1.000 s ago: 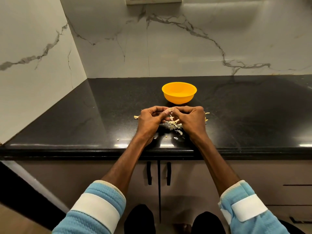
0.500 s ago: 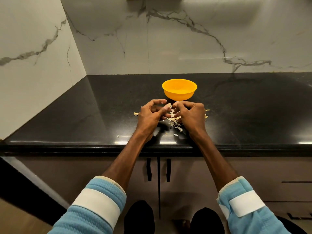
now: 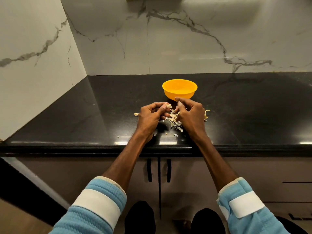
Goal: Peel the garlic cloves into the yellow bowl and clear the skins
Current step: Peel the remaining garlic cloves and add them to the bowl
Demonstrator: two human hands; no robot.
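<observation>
Slightly apart, left hand (image 3: 150, 115) pinches a garlic clove (image 3: 168, 105), right hand (image 3: 190, 114) pinches a skin scrap (image 3: 180, 103).

Kitchen, domestic by the look of it. Corner run of polished black stone surface (image 3: 84, 115) with a rounded front edge. Walls (image 3: 185, 48) behind and to the left are clad in large white marble-look panels with grey veining, like a splashback. Below the surface is a pair of flat-fronted cabinet doors with slim black handles (image 3: 149, 169); drawer fronts (image 3: 295, 191) to the right. Signs of food prep: left hand (image 3: 150, 115) pinches a garlic clove (image 3: 168, 105), papery garlic skins (image 3: 174, 119) lie scattered on the surface, and a yellow bowl (image 3: 179, 93) stands just behind them.
</observation>
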